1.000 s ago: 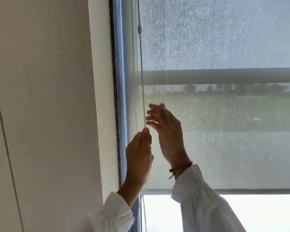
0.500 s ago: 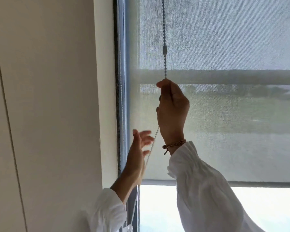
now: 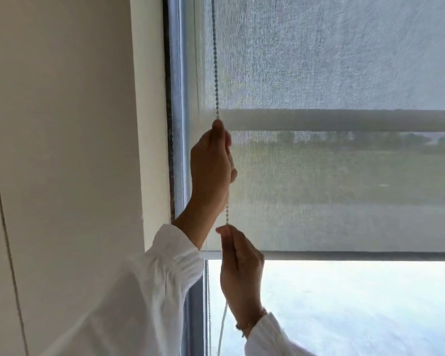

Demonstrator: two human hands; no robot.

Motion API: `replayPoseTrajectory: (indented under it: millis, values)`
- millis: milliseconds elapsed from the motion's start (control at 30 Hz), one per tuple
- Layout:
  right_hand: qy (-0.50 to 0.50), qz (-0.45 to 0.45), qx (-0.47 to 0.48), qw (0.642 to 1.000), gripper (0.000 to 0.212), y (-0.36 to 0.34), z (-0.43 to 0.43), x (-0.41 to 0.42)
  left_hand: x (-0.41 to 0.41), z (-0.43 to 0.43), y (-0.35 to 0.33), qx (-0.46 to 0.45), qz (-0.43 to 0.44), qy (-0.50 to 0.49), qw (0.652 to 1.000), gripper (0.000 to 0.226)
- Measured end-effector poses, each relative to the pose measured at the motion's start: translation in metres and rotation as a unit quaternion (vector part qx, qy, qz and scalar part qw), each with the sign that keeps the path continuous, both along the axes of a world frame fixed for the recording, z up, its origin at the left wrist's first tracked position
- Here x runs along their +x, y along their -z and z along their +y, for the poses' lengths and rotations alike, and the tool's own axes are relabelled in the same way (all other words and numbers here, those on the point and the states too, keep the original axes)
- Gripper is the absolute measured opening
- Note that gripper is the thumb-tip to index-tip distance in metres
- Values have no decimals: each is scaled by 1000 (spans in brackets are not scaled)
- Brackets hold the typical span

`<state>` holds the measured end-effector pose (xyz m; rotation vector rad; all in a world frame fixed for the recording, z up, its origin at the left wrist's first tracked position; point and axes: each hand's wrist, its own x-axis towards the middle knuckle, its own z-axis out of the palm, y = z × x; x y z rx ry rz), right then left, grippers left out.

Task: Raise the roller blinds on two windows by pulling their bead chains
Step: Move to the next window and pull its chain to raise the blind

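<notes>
A grey mesh roller blind (image 3: pixel 332 60) covers the upper part of the window, and its bottom bar (image 3: pixel 357 255) hangs a little below mid-height. The bead chain (image 3: pixel 215 60) runs down the blind's left side. My left hand (image 3: pixel 210 168) is shut on the chain high up, at the level of an outside rail. My right hand (image 3: pixel 239 263) pinches the same chain lower down, in front of the bottom bar. A short stretch of chain is taut between the two hands. More chain hangs loose below my right hand.
A cream wall (image 3: pixel 62 150) fills the left half of the view. The grey window frame (image 3: pixel 177 98) runs vertically beside the chain. Bare bright glass (image 3: pixel 357 304) shows below the blind's bottom bar.
My right hand has come down with the chain from high up to the bottom bar. My left hand, open and low before, has risen and closed on the chain above it.
</notes>
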<state>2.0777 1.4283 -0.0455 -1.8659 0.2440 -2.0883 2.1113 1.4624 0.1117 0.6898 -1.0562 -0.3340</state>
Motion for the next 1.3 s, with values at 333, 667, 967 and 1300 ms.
replayPoseTrajectory:
  millis: [333,667,967,1300]
  values:
    - [-234,-59,233,942,31,-69,-21,-3,19,-7,45,-24,-18,-80,996,38]
    - [-367,-30,233,900,17,-147,1,8,20,-13,139,87,-35,-91,991,44]
    - [-154,-125,145,969,20,-132,0,20,40,-16,106,92,38,-71,992,49]
    - [-119,-53,214,968,23,-23,-6,20,41,-6,-16,-7,-31,36,999,35]
